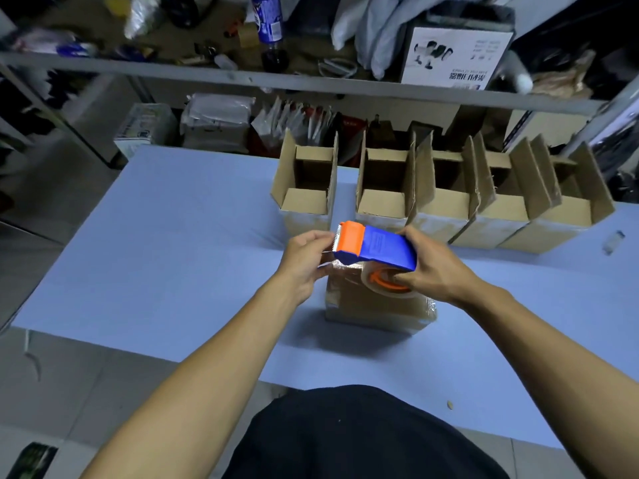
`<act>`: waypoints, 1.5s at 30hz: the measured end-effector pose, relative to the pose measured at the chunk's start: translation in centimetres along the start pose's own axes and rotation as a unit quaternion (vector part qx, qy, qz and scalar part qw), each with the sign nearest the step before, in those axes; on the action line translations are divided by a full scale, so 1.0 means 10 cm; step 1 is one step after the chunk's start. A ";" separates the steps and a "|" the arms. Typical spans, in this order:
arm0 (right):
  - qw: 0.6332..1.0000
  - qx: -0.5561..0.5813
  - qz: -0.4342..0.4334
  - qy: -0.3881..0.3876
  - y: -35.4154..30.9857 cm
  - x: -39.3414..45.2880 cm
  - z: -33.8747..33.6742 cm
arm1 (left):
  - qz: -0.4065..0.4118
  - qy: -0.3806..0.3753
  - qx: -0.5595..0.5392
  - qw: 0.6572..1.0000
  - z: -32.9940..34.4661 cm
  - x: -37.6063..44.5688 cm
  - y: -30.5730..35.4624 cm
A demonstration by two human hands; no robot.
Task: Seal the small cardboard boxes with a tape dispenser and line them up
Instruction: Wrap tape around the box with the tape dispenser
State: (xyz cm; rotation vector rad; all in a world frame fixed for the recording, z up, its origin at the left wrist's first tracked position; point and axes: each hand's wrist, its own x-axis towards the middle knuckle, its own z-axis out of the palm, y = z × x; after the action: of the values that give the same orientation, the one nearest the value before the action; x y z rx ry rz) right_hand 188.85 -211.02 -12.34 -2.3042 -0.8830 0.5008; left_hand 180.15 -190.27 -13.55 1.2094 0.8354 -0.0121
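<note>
A person's two bare forearms reach forward over a pale blue tabletop, seen from a camera worn on the head. The landmark is a small closed cardboard box standing on the tabletop near its middle, its top glossy with clear tape. Directly above this box, the right hand grips a blue and orange tape dispenser; its fingers are curled over the blue body and its thumb lies against the roll of clear tape mounted underneath. The dispenser's orange toothed end points left of the box. There the left hand has thumb and fingers pressed together, pinching the loose end of tape just below the teeth, over the box's left edge. Beyond the box, toward the far edge of the tabletop, stands a row of open cardboard boxes, flaps upright; the four on the right touch one another, while the leftmost stands slightly apart. Further behind the box, past the tabletop, grey metal shelving holds bags, a bottle and a white printed carton. Nearer than the box, the person's dark clothing fills the bottom of the view.
</note>
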 end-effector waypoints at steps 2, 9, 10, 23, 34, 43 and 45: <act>0.999 -0.023 -0.035 -0.007 -0.01 -0.01 -0.01 | 0.010 0.045 0.046 0.998 -0.03 0.01 -0.06; 0.990 -0.114 -0.086 -0.023 0.02 -0.04 0.01 | -0.030 0.123 0.015 0.992 -0.07 0.01 -0.41; 0.989 -0.116 -0.085 -0.021 0.02 -0.04 0.01 | -0.030 0.132 0.013 0.991 -0.07 0.02 -0.43; 0.989 -0.102 -0.104 -0.035 -0.08 -0.08 -0.04 | -0.048 0.162 0.021 0.985 -0.11 0.10 -0.47; 0.991 -0.097 -0.093 -0.017 0.07 -0.21 -0.19 | -0.074 0.084 0.017 0.994 -0.24 0.02 -0.57; 0.991 -0.105 -0.079 -0.003 0.08 -0.19 -0.09 | -0.064 0.112 0.046 0.991 0.04 0.16 -0.88; 0.992 -0.109 -0.068 -0.001 0.08 -0.18 -0.10 | -0.113 0.124 0.018 0.986 0.08 0.16 -0.82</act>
State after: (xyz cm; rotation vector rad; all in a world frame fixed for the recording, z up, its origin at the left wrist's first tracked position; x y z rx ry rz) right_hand 188.47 -213.16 -11.92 -2.4151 -1.1375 0.3637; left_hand 178.21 -193.51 -21.09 1.1585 1.1931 -0.0625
